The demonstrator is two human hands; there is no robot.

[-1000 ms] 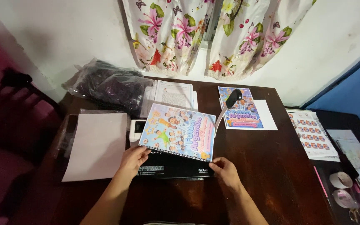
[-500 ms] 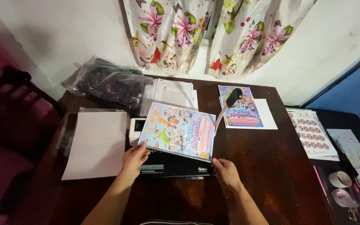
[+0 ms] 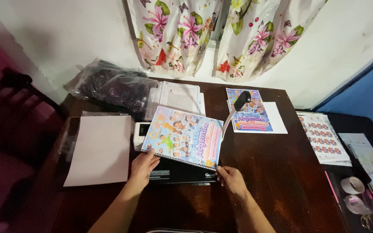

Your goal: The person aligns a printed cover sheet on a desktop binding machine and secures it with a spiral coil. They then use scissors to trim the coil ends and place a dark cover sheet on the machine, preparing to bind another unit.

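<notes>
Left hand (image 3: 143,166) and right hand (image 3: 231,179) apart, each pinching a near corner of colourful spiral-bound cartoon-cover booklet (image 3: 183,137), lying tilted atop black binding machine (image 3: 180,173) mid-table. Leftward, blank white sheet (image 3: 101,149) in clear sleeve; behind, bag of dark plastic combs (image 3: 111,84) and stack of printed pages (image 3: 178,97). Rightward, machine's lever (image 3: 237,106) over second colourful cover (image 3: 250,113); sticker sheets (image 3: 323,138) beyond. Bare dark wooden table (image 3: 273,181) at near right edge.

L hand (image 3: 143,166), R hand (image 3: 232,180) fwd, palms down, fingers curled.
</notes>
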